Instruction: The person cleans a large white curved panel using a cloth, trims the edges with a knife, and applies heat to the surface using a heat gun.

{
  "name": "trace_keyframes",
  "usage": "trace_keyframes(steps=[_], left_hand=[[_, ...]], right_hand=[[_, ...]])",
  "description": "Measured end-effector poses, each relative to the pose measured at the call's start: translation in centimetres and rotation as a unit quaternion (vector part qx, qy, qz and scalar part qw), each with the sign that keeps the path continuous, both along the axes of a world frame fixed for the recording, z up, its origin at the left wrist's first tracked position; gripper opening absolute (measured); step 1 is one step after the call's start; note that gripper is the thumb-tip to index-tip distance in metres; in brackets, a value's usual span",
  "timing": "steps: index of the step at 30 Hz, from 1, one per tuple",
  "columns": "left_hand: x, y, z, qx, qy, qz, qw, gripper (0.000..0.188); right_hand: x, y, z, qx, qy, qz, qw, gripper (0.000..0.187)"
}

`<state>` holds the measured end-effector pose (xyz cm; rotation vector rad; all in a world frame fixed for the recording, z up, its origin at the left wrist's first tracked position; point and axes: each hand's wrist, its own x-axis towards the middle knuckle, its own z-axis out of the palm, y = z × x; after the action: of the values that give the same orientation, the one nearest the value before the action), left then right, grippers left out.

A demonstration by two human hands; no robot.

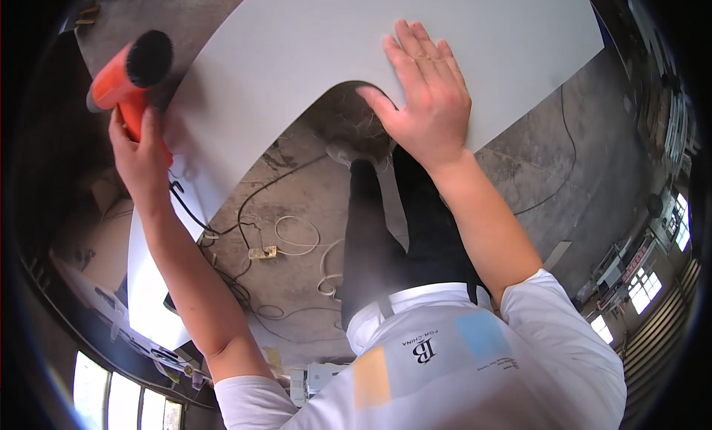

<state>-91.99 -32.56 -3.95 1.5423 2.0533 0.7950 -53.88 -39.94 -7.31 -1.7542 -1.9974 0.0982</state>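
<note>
My left hand (141,159) grips the orange plastic heat gun (130,77), its casing smooth and faintly glossy, its round nozzle end matt black. My right hand (430,96) lies flat on the large pale grey curved sheet (297,51), smooth and matt, its material not determinable. Below, the grey concrete floor (534,155) looks rough and stained, crossed by thin black and white cables (297,237) with smooth sheaths.

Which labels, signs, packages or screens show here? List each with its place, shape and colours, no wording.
Printed patch on the white shirt: lower middle, an orange square, a pale blue square and dark marks between them.
Signboard: far right edge by the windows, a narrow strip, reddish; too small to tell more.
No packages or screens can be made out.
</note>
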Motion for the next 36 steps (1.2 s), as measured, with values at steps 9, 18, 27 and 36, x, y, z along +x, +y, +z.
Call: trace_keyframes(steps=[9, 18, 27, 36], left_hand=[[-0.5, 2.6, -1.0, -0.033, 0.094, 0.000, 0.995, 0.068], [0.7, 1.8, 0.1, -0.064, 0.088, -0.006, 0.994, 0.072], [0.5, 1.4, -0.1, -0.055, 0.062, 0.019, 0.996, 0.072], [-0.8, -0.3, 0.3, 0.138, 0.367, -0.036, 0.919, 0.074]], right_hand=[[-0.2, 0.0, 0.6, -0.008, -0.007, -0.025, 1.000, 0.054], [0.0, -0.2, 0.3, -0.005, -0.003, -0.032, 0.999, 0.051], [-0.1, -0.2, 0.5, -0.008, 0.007, -0.029, 1.000, 0.049], [1.0, -0.2, 1.2, -0.036, 0.019, 0.004, 0.999, 0.057]])
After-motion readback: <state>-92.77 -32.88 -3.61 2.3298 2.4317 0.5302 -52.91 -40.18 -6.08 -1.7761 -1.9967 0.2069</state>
